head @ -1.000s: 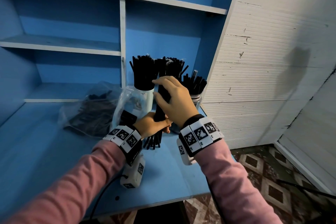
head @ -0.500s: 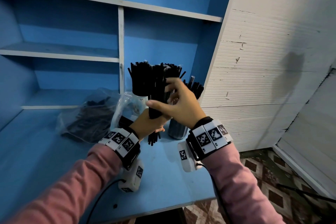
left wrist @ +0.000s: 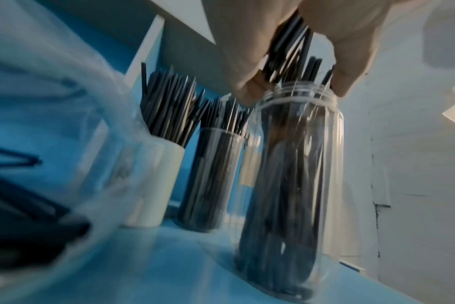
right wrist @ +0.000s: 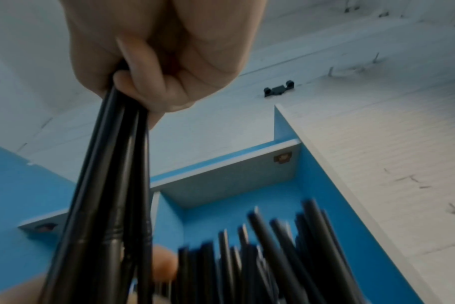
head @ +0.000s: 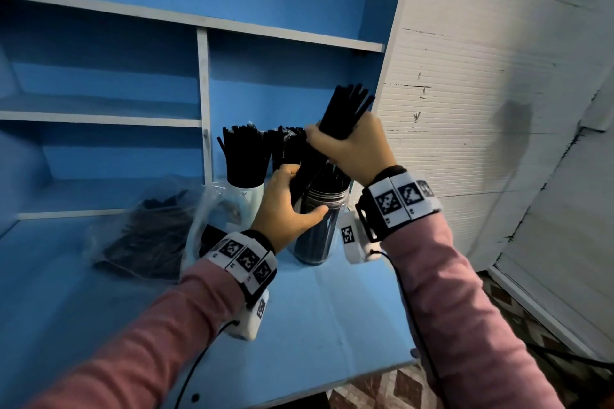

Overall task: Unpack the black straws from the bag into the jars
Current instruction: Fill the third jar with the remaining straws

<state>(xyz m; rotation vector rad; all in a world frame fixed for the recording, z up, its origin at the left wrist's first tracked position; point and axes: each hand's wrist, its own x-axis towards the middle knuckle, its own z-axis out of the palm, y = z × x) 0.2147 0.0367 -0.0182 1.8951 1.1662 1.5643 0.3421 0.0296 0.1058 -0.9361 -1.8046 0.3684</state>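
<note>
Overhead, straw bundle (head: 335, 129) within right hand (head: 357, 151), above jar (head: 319, 226).

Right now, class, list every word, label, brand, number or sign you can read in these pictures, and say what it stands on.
No readable words or numbers appear.
Wristbands: black-and-white square code patterns, not text.
White wrist camera housing: another square code pattern, no letters.
Clear jar, white jar, plastic bag: no label visible.
Black straws in the right hand: unmarked.
</note>
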